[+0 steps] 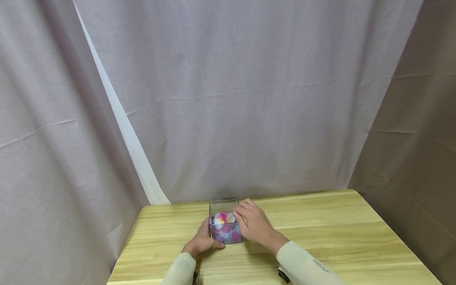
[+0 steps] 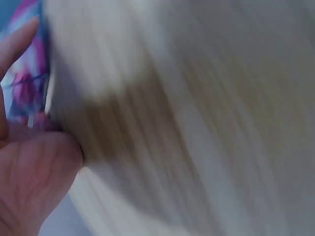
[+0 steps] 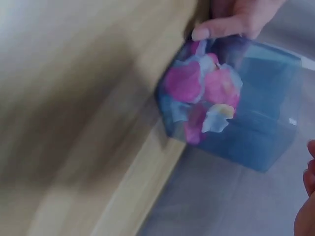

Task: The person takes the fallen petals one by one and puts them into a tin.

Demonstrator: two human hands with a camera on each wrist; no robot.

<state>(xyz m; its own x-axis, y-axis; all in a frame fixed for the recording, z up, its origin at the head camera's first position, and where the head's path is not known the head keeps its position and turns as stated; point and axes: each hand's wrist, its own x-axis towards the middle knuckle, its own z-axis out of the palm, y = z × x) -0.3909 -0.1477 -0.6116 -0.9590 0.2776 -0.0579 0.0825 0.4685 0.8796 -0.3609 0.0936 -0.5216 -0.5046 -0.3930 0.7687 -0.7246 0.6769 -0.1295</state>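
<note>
A clear, bluish plastic box (image 1: pixel 226 234) stands on the wooden table, holding a pile of pink, white and yellow petals (image 1: pixel 223 218). My left hand (image 1: pixel 203 239) grips the box low on its left side, thumb along the front bottom edge and fingers on the side wall. In the right wrist view, that thumb lies against the box (image 3: pixel 261 103) near the petals (image 3: pixel 202 88). My right hand (image 1: pixel 255 223) is at the right rim with bent fingers; its fingertips are by the petals. Whether they pinch one is hidden.
The light wooden table (image 1: pixel 320 221) reaches out on both sides of the box. Grey curtains (image 1: pixel 256 99) hang behind the table and along its left and right sides. A pale gap (image 1: pixel 124 126) runs between curtain panels at left.
</note>
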